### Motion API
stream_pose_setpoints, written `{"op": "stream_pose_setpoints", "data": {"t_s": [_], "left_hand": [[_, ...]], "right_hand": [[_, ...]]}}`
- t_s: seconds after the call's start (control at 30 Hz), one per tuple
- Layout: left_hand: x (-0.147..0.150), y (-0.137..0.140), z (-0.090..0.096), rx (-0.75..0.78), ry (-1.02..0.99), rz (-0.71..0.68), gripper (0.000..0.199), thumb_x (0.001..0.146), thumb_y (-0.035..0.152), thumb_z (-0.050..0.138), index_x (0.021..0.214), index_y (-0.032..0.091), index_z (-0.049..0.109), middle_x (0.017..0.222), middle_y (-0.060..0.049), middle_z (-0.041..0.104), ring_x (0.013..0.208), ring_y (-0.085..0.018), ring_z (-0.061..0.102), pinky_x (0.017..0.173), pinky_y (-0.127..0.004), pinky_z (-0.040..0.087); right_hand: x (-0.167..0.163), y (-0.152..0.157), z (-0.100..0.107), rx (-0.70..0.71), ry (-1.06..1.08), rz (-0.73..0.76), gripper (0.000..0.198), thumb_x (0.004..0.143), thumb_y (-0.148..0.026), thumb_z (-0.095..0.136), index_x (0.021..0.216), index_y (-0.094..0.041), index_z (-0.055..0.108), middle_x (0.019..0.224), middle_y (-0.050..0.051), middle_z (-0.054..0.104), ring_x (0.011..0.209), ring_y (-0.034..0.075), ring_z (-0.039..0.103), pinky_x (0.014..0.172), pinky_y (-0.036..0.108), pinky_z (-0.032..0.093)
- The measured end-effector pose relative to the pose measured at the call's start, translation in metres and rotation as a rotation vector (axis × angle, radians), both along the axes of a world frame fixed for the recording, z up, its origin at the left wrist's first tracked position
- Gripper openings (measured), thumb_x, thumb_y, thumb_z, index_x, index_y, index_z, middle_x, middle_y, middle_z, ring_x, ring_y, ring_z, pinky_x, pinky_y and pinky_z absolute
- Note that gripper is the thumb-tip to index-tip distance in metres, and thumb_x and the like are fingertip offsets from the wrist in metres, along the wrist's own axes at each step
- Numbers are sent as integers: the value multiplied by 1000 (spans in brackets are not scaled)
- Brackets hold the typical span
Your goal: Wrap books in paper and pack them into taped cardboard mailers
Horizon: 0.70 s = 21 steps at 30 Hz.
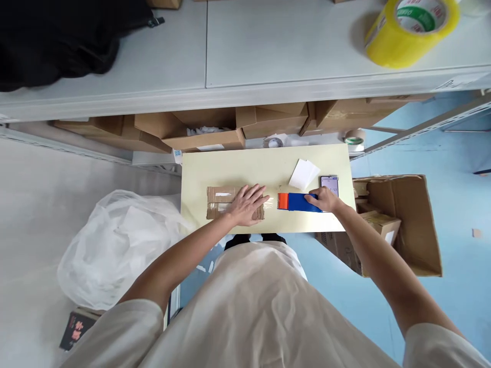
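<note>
A flat brown cardboard package [214, 209], with white labels on it, lies on the pale yellow table. My left hand [247, 205] rests flat across its right half, fingers spread and pointing right. My right hand [323, 199] grips the right end of a blue tape dispenser [301, 202] with an orange front. That orange end faces the package, a short gap away. A shiny bit of clear tape [269, 203] shows at the package's right edge. Just behind my right hand lies a phone [330, 183], partly covered by the hand. White paper slips [303, 174] lie beyond the dispenser.
Open cardboard boxes [207, 139] line the shelf behind the table [238, 161]. Above hangs a grey shelf [268, 46] bearing a yellow tape roll [391, 41] and black cloth [57, 41]. A white plastic bag [123, 245] bulges at left; a large carton [416, 225] stands right.
</note>
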<state>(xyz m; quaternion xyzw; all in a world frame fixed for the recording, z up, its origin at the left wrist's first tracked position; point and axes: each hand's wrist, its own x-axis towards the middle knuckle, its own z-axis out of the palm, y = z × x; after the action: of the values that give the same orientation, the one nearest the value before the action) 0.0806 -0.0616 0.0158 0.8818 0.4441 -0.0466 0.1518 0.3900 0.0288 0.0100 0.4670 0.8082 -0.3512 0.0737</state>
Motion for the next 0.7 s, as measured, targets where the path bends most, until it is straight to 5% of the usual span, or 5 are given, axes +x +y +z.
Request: {"op": "stream_pose_setpoints", "data": {"t_s": [0.2,0.33,0.43,0.6,0.7], "left_hand": [[6,0,4,11,4,-8,66,74,55,59,135,32,45,153,-11,24,139,-37,18,106,-60,7],[11,-1,8,11,45,24,53,71,52,63,118,29,61,152,-9,27,137,-38,18,107,-61,7],[13,-2,8,-8,36,42,53,70,53,64,117,29,61,151,-8,29,138,-38,18,108,-61,6],[8,-1,5,-63,-57,87,81,70,62,60,140,27,38,155,-13,19,141,-37,9,108,-60,3],[-1,-5,5,-43,-112,199,88,76,62,54,147,20,22,156,-17,7,143,-36,1,110,-58,6]], "right_hand": [[-44,2,37,94,-380,134,64,85,-64,28,78,-16,68,77,14,67,71,25,63,61,31,39],[-92,-9,52,199,-414,206,56,88,-54,32,91,-13,70,88,20,69,83,31,64,74,39,38],[-96,-19,48,227,-372,227,44,89,-43,39,87,-14,71,86,20,70,84,30,64,81,42,33],[-56,-35,34,334,-288,-96,54,91,-54,31,87,-14,67,73,16,68,70,24,63,71,34,34],[-36,-51,21,341,-255,-235,46,93,-44,28,90,-14,62,75,13,68,67,22,62,67,31,33]]}}
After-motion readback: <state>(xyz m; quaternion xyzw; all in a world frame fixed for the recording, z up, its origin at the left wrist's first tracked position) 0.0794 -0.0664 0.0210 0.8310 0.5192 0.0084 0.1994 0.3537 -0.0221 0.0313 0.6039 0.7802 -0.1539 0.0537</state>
